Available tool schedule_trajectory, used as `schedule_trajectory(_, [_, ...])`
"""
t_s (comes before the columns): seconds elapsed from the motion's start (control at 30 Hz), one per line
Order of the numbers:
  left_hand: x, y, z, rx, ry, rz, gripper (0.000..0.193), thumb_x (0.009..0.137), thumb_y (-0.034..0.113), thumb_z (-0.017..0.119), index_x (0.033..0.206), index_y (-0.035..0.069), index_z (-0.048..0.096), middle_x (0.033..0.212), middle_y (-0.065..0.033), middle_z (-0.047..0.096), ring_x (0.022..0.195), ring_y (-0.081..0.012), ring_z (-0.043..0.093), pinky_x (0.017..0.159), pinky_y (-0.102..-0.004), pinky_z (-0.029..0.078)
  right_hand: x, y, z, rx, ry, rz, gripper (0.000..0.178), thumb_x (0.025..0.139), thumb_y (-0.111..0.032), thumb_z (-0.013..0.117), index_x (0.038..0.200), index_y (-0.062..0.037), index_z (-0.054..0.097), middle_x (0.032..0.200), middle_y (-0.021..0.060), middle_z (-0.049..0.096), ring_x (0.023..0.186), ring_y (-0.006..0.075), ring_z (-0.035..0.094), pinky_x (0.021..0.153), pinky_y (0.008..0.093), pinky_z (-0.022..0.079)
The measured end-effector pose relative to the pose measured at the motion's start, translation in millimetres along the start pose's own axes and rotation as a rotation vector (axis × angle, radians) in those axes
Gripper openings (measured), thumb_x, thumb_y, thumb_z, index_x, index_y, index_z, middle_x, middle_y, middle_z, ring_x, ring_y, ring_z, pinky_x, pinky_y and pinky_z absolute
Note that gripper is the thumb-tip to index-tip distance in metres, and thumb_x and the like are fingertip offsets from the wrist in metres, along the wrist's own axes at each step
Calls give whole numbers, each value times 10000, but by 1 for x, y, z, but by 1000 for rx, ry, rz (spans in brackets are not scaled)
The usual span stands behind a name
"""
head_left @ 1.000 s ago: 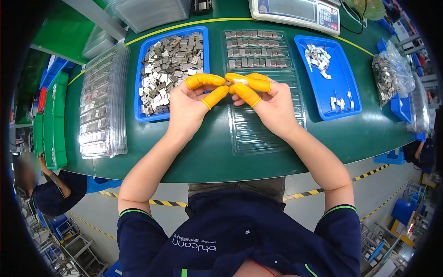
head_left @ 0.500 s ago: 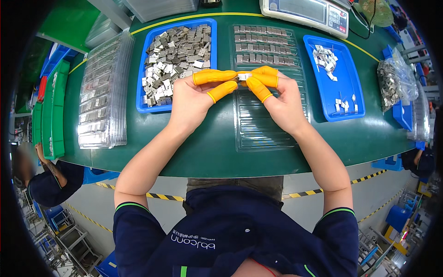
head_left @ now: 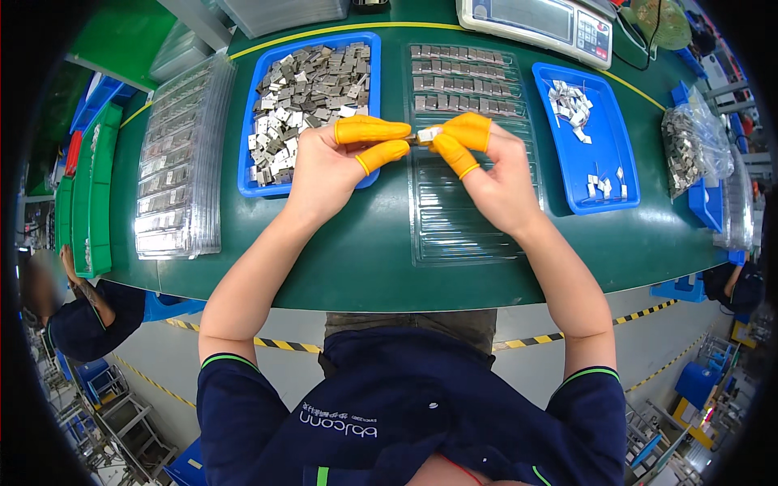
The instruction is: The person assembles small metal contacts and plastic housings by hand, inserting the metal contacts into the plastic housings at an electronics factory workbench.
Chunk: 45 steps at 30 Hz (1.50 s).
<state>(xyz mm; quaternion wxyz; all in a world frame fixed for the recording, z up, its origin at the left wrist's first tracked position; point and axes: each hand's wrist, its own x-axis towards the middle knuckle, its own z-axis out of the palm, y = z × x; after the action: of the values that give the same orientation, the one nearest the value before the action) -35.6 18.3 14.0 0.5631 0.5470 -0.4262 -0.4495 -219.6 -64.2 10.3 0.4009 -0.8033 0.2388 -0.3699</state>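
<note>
In the head view, a small white part [head_left: 427,135] is pinched by the right hand [head_left: 504,174] above a clear tray [head_left: 466,223]; the left hand [head_left: 328,170] is held just beside it, thumb and finger close together, but whether anything is gripped there cannot be told

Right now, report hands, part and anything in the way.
Right hand pinches small white part. Left hand at its left end, grip unclear. Transparent tray beneath; no obstruction seen.
</note>
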Motion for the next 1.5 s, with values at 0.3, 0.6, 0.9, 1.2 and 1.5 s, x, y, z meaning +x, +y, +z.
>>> schedule_trajectory(0.3, [-3,2,1,26,-26,1,227,763,-19,672,985,-55,641,944,-121,655,840,-183,645,808,-276,507,-5,3,4,-100,-40,-20,172,754,-50,596,909,-12,662,896,149,618,807,304,585,718,351,478])
schedule_trajectory(0.6, [-2,1,0,35,-14,-14,185,755,-27,675,940,-26,670,931,-90,664,855,-142,631,806,-249,505,0,-1,-1,-102,-62,-63,155,745,-32,598,885,1,656,872,143,615,818,308,583,723,356,477])
schedule_trajectory(0.9, [-4,0,2,109,-86,109,175,748,-25,680,923,-23,679,939,-83,659,854,-145,628,794,-250,509,4,-3,-9,-340,-141,-301,130,734,-67,633,850,-13,661,866,117,622,801,286,582,735,352,467])
schedule_trajectory(1.2, [-1,7,-6,-11,-179,-27,186,755,-6,682,937,-42,667,891,-112,667,765,-164,649,725,-260,535,6,1,-10,109,-256,82,176,706,-135,735,826,-19,680,761,82,626,711,193,583,649,282,459])
schedule_trajectory(1.5, [-1,8,-8,-67,-186,-63,184,751,-20,679,932,-52,664,886,-117,666,781,-170,653,721,-266,537,9,-8,-11,323,-171,333,207,694,-90,759,880,-24,697,797,18,628,718,84,562,697,211,459])
